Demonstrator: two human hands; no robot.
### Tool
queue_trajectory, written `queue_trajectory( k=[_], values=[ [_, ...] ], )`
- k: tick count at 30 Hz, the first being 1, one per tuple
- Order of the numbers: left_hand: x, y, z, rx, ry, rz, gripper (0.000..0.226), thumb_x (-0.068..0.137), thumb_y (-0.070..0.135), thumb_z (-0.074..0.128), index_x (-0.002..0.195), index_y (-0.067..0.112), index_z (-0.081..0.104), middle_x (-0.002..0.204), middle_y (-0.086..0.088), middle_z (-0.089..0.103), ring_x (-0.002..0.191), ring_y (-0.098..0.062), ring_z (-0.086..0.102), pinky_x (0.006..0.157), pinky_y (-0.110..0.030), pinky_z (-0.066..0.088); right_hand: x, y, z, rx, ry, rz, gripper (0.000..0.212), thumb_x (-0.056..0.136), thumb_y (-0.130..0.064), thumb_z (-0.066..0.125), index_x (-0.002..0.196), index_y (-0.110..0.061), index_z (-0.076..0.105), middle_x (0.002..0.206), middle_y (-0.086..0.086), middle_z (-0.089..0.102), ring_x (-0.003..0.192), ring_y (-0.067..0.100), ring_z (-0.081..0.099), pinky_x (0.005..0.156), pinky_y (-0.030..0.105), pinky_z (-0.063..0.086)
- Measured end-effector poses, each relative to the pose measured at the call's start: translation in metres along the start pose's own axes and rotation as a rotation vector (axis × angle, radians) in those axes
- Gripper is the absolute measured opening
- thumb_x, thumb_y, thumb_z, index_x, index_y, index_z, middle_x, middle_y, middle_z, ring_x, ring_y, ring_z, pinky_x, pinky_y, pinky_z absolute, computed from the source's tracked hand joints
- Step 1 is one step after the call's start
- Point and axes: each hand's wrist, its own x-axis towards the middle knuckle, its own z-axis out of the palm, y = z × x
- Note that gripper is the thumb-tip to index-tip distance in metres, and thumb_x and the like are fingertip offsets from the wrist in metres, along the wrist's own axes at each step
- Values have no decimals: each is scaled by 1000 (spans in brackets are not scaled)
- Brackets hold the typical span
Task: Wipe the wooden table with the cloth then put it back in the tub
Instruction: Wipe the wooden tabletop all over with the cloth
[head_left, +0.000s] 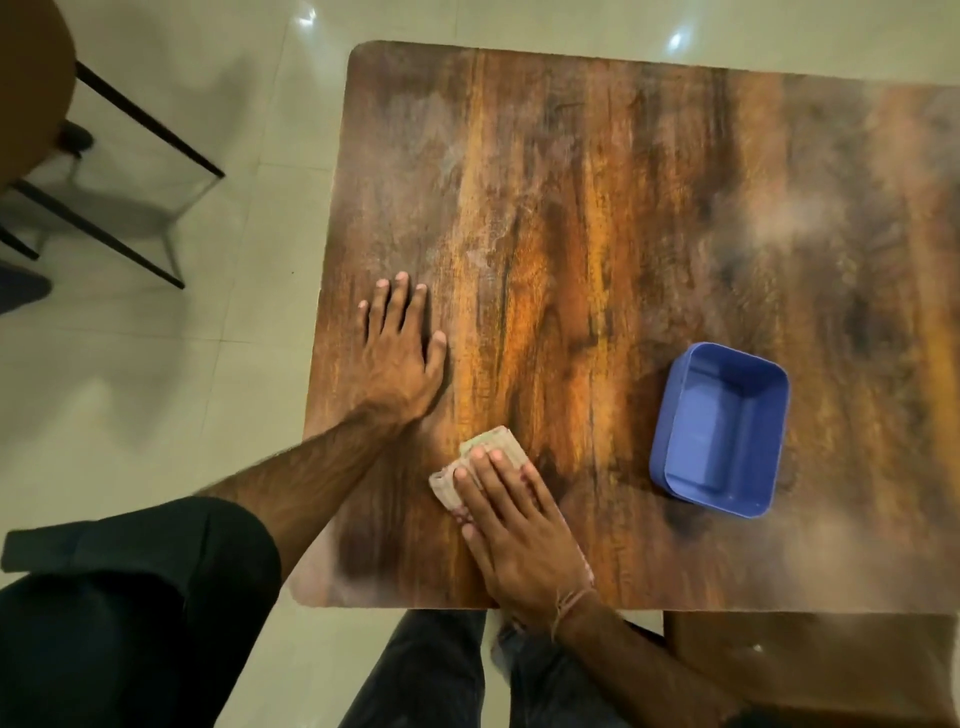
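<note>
Cloth (492, 444) lies near the front edge of the table (597, 208), pressed under the right grip (519, 525), fingers straight, not curled round it. Tub (722, 431) stands empty to that grip's right, well apart from the left grip (402, 364), which is spread flat and holds nothing.

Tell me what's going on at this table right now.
A person is wiping the brown wooden table with a folded beige cloth. The right hand presses the cloth flat near the table's near edge. The left hand rests flat on the wood, further left. The blue rectangular plastic tub sits empty to the right, apart from the cloth, so the cloth is not yet back in it.
</note>
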Motion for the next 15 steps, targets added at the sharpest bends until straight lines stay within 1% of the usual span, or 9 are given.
queue_trajectory(
  k=[1, 3, 5, 6, 8, 11, 12, 15],
  values=[
    [-4, 1, 1, 10, 3, 2, 70, 102, 48, 27, 164, 17, 19, 173, -6, 8, 160, -24, 0, 129, -45, -2, -1, 12, -1, 6, 13, 16, 61, 108, -40, 34, 163, -18, 19, 171, 4, 11, 158, 22, 6, 123, 49, 18],
    [-12, 5, 2, 13, 8, -7, 70, 102, 48, 28, 164, 16, 19, 173, -6, 10, 160, -24, 2, 129, -44, -2, 6, 33, -8, 41, 40, 126, 61, 108, -40, 32, 163, -18, 18, 171, 4, 10, 158, 21, 5, 125, 50, 16],
    [-21, 8, 5, 5, 17, -30, 71, 101, 47, 29, 164, 15, 20, 173, -7, 10, 159, -25, 2, 129, -45, -2, 14, 38, -13, 69, 39, 248, 61, 109, -41, 25, 164, -18, 12, 172, 4, 4, 158, 21, -1, 126, 50, 11],
    [-24, 11, 7, 3, 21, -37, 72, 101, 48, 28, 164, 14, 20, 172, -8, 11, 159, -25, 2, 129, -46, -1, 13, 36, -12, 76, 34, 276, 61, 109, -41, 22, 164, -18, 8, 172, 4, 0, 158, 21, -5, 127, 50, 9],
    [-35, 20, 13, -3, 25, -39, 73, 100, 49, 28, 163, 12, 20, 172, -9, 11, 159, -27, 3, 129, -48, 1, 1, 26, -6, 102, 17, 252, 61, 110, -40, 22, 164, -18, 5, 172, 4, -4, 158, 21, -10, 127, 50, 5],
    [-61, 44, 24, -49, 47, -31, 73, 99, 49, 31, 161, 10, 25, 171, -10, 16, 159, -29, 7, 128, -51, 3, -40, 23, 2, 61, 19, 80, 58, 110, -37, 30, 164, -20, 14, 172, 3, 5, 158, 22, -4, 127, 48, 6],
    [-72, 55, 28, -59, 50, -30, 73, 99, 49, 32, 161, 10, 26, 171, -10, 17, 159, -28, 8, 128, -50, 3, -54, 28, 4, 45, 14, 52, 58, 110, -38, 30, 164, -21, 15, 172, 3, 7, 158, 21, -3, 128, 46, 5],
    [-109, 93, 44, -67, 37, -37, 73, 99, 48, 35, 161, 10, 27, 171, -9, 17, 159, -26, 7, 129, -46, -2, -86, 54, 3, 48, 35, 71, 57, 111, -37, 31, 164, -23, 15, 171, 2, 8, 158, 20, -2, 128, 45, 7]
  ],
)
